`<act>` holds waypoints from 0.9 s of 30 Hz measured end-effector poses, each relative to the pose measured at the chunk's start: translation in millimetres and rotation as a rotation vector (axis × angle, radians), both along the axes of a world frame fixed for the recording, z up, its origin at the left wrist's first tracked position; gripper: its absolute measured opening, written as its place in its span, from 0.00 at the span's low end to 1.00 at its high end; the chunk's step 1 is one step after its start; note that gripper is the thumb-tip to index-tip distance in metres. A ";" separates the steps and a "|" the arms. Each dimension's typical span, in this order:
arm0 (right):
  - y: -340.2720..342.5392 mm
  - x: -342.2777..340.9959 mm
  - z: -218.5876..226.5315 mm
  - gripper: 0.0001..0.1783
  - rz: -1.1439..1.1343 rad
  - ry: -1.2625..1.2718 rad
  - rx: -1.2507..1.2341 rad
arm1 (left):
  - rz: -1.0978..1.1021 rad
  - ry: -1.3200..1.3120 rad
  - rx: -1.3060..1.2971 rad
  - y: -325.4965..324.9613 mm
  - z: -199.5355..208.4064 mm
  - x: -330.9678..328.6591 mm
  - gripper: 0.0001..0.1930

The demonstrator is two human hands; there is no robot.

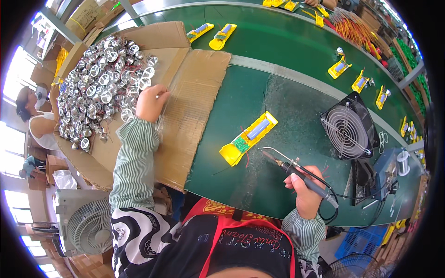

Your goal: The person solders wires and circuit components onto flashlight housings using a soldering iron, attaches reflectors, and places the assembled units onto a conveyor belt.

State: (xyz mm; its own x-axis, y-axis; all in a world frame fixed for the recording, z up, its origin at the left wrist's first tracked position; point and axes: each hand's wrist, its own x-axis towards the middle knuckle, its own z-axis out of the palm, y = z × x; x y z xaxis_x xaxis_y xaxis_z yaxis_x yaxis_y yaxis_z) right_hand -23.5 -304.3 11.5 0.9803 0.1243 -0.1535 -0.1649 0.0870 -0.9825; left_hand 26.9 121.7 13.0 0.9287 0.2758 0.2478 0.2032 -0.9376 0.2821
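Note:
My left hand (152, 103) is over the cardboard box, at the right edge of a heap of silver lamp reflector cups (99, 83) with thin red wires. Its fingers are curled together. A small shiny bit shows at them, too small to name. My right hand (308, 191) grips a soldering iron (306, 182) with a thin curved metal tube beside its tip. The tip points left, toward a yellow plastic housing (227, 154) lying on the green bench. In this housing sit a blue cylindrical battery (258, 129) and a green circuit board (240, 144), with red and black wires sticking out.
The box's cardboard flap (192, 97) lies over the bench. A square black fan (346, 127) stands at the right, near a blue soldering unit with a solder spool (403, 163). Beyond runs a green conveyor (282, 44) carrying several yellow housings (340, 68). Another person's hand shows at the far edge.

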 end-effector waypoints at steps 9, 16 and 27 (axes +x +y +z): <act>10.3 5.9 4.6 0.09 0.079 -0.035 0.037 | -0.375 0.065 -0.422 -117.4 5.3 -44.4 0.06; 20.9 9.9 -7.6 0.09 0.129 -0.080 0.025 | -0.535 0.148 -0.426 -152.4 -19.2 -42.9 0.04; 28.5 16.2 -15.9 0.09 0.174 -0.051 0.024 | -0.502 0.224 -0.480 -153.0 -21.7 -41.0 0.05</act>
